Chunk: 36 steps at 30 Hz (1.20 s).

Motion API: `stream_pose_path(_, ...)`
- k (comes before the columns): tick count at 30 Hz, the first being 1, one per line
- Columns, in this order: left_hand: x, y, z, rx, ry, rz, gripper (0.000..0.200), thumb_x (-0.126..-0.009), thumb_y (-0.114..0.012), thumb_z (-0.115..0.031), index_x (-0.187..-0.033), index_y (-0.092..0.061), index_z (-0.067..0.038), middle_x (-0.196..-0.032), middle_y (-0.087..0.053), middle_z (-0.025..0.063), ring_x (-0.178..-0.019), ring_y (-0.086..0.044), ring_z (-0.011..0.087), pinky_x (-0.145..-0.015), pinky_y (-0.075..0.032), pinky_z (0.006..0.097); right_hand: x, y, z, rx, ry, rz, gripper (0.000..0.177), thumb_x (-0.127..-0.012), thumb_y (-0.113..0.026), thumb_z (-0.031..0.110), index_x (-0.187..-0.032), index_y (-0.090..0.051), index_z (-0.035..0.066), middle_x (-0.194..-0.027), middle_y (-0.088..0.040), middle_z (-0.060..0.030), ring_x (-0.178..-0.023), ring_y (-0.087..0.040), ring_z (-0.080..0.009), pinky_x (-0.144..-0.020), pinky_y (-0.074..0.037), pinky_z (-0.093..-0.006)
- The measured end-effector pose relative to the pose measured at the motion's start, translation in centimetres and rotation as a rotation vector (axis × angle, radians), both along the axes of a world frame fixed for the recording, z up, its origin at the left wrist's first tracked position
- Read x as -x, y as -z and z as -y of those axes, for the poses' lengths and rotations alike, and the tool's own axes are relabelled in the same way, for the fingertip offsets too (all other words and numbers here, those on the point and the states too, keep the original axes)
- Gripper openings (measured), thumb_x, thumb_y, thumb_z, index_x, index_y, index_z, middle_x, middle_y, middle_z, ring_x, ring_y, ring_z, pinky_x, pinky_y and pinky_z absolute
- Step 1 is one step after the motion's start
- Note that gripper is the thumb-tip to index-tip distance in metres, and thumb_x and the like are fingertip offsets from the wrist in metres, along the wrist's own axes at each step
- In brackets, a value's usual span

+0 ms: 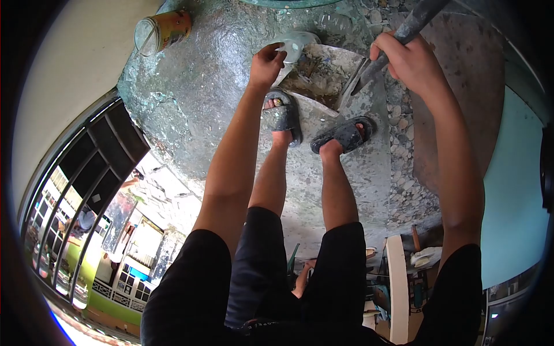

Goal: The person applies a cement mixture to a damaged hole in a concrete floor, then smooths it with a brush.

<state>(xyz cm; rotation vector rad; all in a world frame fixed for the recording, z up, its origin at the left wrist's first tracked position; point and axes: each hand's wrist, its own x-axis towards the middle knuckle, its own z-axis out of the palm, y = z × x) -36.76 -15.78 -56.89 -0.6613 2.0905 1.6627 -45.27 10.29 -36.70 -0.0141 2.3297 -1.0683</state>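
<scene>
My left hand (268,66) is closed, its fingertips pinched at the left edge of a worn white scoop-shaped container (326,102). Wet-looking grey and brown debris (317,78) fills much of it. Right behind those fingers lies a clear plastic piece (295,45), rounded in outline. My right hand (411,62) is wrapped around a long grey bar (416,22) that slants down to the left. The bar's flat, tapered end (363,79) sits at the container's right side. Just below the container are my feet in dark sandals (281,118).
A metal can (164,32) lies on its side on the rough, stained floor (196,75) by the left wall. Pebbled paving (399,121) runs along the right, beside a brown slab (456,86). A barred window (86,190) stands at far left.
</scene>
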Motion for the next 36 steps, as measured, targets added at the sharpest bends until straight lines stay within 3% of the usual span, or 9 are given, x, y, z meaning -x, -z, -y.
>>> stream_pose_path(3,0.3,-0.8,1.0,-0.041,0.048,0.001,0.035,-0.079,-0.052,-0.005,-0.113,-0.055,0.004,-0.090,-0.064,0.0062,-0.068,-0.051,0.0090,-0.066,-0.044,0.0232,0.4,0.1,0.5,0.043,0.025,0.032,0.029,-0.080,-0.046,0.027,-0.066,-0.058,0.005,-0.049,-0.044,0.0002,-0.041,-0.040,-0.0069,-0.042,-0.031,-0.0250)
stream_pose_path(8,0.4,-2.9,1.5,-0.203,0.087,0.115,0.046,-0.071,-0.044,-0.002,-0.116,-0.054,0.004,-0.100,-0.064,0.0067,-0.067,-0.050,0.0092,-0.066,-0.044,0.0231,1.4,0.0,1.6,0.049,0.078,0.164,0.035,-0.077,-0.047,0.034,-0.066,-0.059,0.004,-0.042,-0.042,-0.0021,-0.039,-0.043,-0.0101,-0.040,-0.033,-0.0272)
stream_pose_path(10,0.2,-2.1,2.1,-0.308,0.054,0.125,0.037,-0.079,-0.049,-0.008,-0.113,-0.056,0.003,-0.093,-0.065,0.0049,-0.065,-0.053,0.0104,-0.061,-0.046,0.0240,1.8,-0.1,1.8,0.020,0.076,0.201,0.034,-0.078,-0.046,0.035,-0.068,-0.059,0.004,-0.043,-0.041,-0.0013,-0.038,-0.041,-0.0094,-0.038,-0.031,-0.0268)
stream_pose_path(14,-0.1,-2.0,2.5,-0.555,-0.100,0.155,0.046,-0.075,-0.044,-0.010,-0.118,-0.051,0.004,-0.110,-0.060,0.0101,-0.062,-0.048,0.0111,-0.063,-0.043,0.0236,1.9,2.4,1.0,0.081,0.140,0.278,0.034,-0.081,-0.042,0.034,-0.073,-0.059,0.007,-0.042,-0.034,0.0025,-0.034,-0.028,-0.0055,-0.034,-0.024,-0.0235)
stream_pose_path(18,-0.4,-0.5,3.1,-0.614,-0.095,0.146,0.050,-0.077,-0.039,-0.020,-0.122,-0.048,0.002,-0.117,-0.057,0.0117,-0.059,-0.042,0.0108,-0.059,-0.038,0.0221,2.1,4.5,-0.2,0.080,0.144,0.363,0.035,-0.082,-0.041,0.035,-0.074,-0.059,0.005,-0.043,-0.034,0.0029,-0.034,-0.028,-0.0054,-0.033,-0.024,-0.0228)
stream_pose_path(25,-1.5,0.2,3.6,-0.643,-0.161,0.118,0.043,-0.081,-0.039,-0.020,-0.115,-0.054,0.002,-0.110,-0.061,0.0094,-0.054,-0.038,0.0084,-0.054,-0.036,0.0209,2.8,6.5,-1.1,0.127,0.170,0.336,0.036,-0.079,-0.043,0.037,-0.076,-0.059,0.005,-0.044,-0.035,0.0020,-0.034,-0.027,-0.0060,-0.033,-0.023,-0.0237)
stream_pose_path(32,-1.8,0.0,3.6,-0.427,-0.179,-0.008,0.049,-0.083,-0.034,-0.028,-0.118,-0.053,0.002,-0.111,-0.060,0.0113,-0.058,-0.034,0.0083,-0.059,-0.033,0.0210,4.6,5.9,0.7,0.059,0.107,0.267,0.040,-0.082,-0.040,0.041,-0.077,-0.059,0.005,-0.044,-0.033,0.0032,-0.035,-0.024,-0.0046,-0.033,-0.022,-0.0225)
stream_pose_path(33,-1.9,0.1,3.5,-0.424,-0.177,-0.004,0.049,-0.083,-0.034,-0.027,-0.118,-0.053,0.002,-0.111,-0.060,0.0111,-0.058,-0.034,0.0084,-0.059,-0.033,0.0209,5.2,6.3,0.7,0.057,0.091,0.287,0.039,-0.078,-0.045,0.037,-0.074,-0.060,0.002,-0.044,-0.042,-0.0046,-0.037,-0.040,-0.0140,-0.037,-0.033,-0.0291)
stream_pose_path(36,-1.0,-0.6,2.9,-0.425,-0.260,0.016,0.046,-0.083,-0.036,-0.025,-0.116,-0.055,0.001,-0.108,-0.062,0.0096,-0.058,-0.033,0.0078,-0.059,-0.032,0.0208,6.0,2.5,3.8,-0.016,0.183,0.461,0.034,-0.084,-0.041,0.027,-0.072,-0.058,0.001,-0.044,-0.043,-0.0030,-0.032,-0.034,-0.0118,-0.034,-0.029,-0.0292)
